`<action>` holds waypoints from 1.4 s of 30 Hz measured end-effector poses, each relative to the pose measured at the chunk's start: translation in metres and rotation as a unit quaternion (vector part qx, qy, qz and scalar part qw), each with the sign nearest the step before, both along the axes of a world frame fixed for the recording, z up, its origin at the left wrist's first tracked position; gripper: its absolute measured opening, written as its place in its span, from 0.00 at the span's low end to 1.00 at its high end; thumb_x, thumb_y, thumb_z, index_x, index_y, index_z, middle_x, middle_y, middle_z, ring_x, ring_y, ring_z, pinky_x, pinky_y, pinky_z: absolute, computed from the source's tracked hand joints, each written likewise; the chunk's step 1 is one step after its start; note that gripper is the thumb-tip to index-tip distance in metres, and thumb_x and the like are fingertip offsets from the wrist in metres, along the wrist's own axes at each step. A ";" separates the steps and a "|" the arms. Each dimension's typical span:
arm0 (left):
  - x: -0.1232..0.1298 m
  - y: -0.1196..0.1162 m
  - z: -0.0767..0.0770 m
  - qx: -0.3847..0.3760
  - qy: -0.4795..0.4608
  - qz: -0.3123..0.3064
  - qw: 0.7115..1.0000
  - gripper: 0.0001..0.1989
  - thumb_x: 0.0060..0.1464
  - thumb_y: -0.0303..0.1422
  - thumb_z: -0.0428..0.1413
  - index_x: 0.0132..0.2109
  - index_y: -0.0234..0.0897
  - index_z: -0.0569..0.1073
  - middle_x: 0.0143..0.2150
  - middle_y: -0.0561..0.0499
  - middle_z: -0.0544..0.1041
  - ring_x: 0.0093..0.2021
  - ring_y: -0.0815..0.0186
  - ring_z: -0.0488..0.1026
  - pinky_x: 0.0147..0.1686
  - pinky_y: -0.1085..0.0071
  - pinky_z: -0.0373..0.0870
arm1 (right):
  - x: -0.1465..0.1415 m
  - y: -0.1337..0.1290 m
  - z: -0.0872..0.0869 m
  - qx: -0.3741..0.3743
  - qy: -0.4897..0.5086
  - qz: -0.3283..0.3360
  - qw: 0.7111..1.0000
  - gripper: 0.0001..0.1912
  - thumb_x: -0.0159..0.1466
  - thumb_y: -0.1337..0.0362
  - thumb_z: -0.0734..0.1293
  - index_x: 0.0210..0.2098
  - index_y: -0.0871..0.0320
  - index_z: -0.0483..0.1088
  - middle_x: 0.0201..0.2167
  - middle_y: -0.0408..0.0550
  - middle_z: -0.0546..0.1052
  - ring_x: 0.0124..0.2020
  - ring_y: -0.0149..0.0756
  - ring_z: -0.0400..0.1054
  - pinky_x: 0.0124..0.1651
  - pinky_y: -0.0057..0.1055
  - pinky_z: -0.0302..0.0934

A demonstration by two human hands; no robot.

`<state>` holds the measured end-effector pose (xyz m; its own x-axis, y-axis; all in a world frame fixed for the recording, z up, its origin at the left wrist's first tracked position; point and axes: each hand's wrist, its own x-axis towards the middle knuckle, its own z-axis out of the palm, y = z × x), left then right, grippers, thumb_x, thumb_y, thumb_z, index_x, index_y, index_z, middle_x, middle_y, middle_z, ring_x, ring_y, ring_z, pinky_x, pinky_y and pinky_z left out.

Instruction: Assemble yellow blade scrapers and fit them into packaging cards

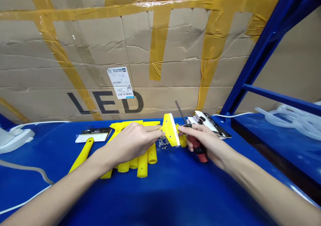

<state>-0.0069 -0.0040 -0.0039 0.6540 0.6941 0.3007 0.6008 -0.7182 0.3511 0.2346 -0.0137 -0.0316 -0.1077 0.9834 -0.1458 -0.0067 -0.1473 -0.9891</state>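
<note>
Scraper, left hand — screwdriver, right hand

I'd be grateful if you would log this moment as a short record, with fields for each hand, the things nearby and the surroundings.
left hand: left hand pinches a yellow scraper with a white edge
right hand: right hand grips a red-and-black screwdriver, shaft pointing up
nearby: small loose screws; yellow handles
rest: blue workbench; taped cardboard box printed LED; clear tubing
</note>
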 end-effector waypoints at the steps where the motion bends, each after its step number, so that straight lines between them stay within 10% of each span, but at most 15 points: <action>1: 0.000 0.000 0.001 0.042 0.043 -0.019 0.998 0.14 0.63 0.27 0.49 0.43 0.43 0.80 0.47 0.48 0.83 0.37 0.62 0.79 0.36 0.69 0.67 | -0.006 0.003 -0.001 0.018 -0.034 0.018 0.999 0.16 0.53 0.57 0.77 0.23 0.57 0.68 0.14 0.39 0.67 0.17 0.27 0.59 0.22 0.26 0.54; 9: -0.022 0.006 0.014 0.108 0.145 0.011 0.983 0.15 0.64 0.28 0.47 0.46 0.41 0.78 0.42 0.46 0.82 0.36 0.60 0.79 0.35 0.68 0.69 | -0.015 0.026 -0.003 0.085 -0.064 -0.022 0.994 0.26 0.49 0.50 0.80 0.19 0.56 0.61 0.12 0.38 0.67 0.15 0.25 0.56 0.19 0.25 0.52; 20: -0.085 0.004 0.022 0.064 0.155 0.299 0.939 0.22 0.61 0.40 0.53 0.61 0.42 0.67 0.32 0.47 0.78 0.33 0.55 0.77 0.35 0.64 0.70 | -0.048 0.023 -0.003 0.048 -0.049 0.016 0.998 0.26 0.53 0.47 0.77 0.19 0.55 0.61 0.13 0.40 0.67 0.16 0.26 0.57 0.16 0.25 0.49; 28: -0.077 0.016 -0.007 -0.012 0.065 0.247 0.967 0.22 0.62 0.44 0.51 0.57 0.36 0.72 0.30 0.44 0.78 0.31 0.55 0.76 0.36 0.63 0.70 | -0.066 0.023 -0.003 0.026 -0.044 0.039 0.998 0.25 0.54 0.45 0.77 0.22 0.55 0.63 0.14 0.39 0.66 0.17 0.28 0.56 0.17 0.26 0.48; 35: -0.058 0.007 0.006 0.078 0.032 0.251 0.964 0.19 0.66 0.42 0.48 0.44 0.35 0.79 0.36 0.42 0.81 0.37 0.56 0.77 0.40 0.62 0.71 | -0.057 0.023 -0.002 0.028 -0.051 0.025 0.998 0.28 0.48 0.51 0.81 0.19 0.55 0.59 0.13 0.38 0.66 0.16 0.26 0.56 0.18 0.25 0.47; 38: -0.031 0.003 0.010 -0.049 -0.108 0.151 0.981 0.15 0.64 0.41 0.53 0.42 0.36 0.81 0.39 0.45 0.83 0.39 0.59 0.79 0.41 0.64 0.73 | -0.052 0.018 0.001 0.031 -0.057 0.047 0.997 0.26 0.45 0.52 0.82 0.19 0.55 0.62 0.12 0.37 0.65 0.16 0.26 0.56 0.19 0.26 0.47; 42: 0.005 0.015 0.012 -0.276 -0.234 0.099 0.927 0.10 0.57 0.36 0.62 0.40 0.32 0.80 0.33 0.45 0.83 0.35 0.61 0.80 0.38 0.67 0.75 | -0.042 0.015 0.005 0.041 -0.056 0.054 0.996 0.25 0.46 0.52 0.81 0.18 0.56 0.63 0.12 0.37 0.65 0.15 0.26 0.57 0.19 0.26 0.49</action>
<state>-0.0018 0.0107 0.0078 0.3846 0.9195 0.0816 0.3919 -0.2427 0.8874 0.1926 0.0014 -0.0269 -0.2007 0.9762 -0.0826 0.1161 -0.0600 -0.9914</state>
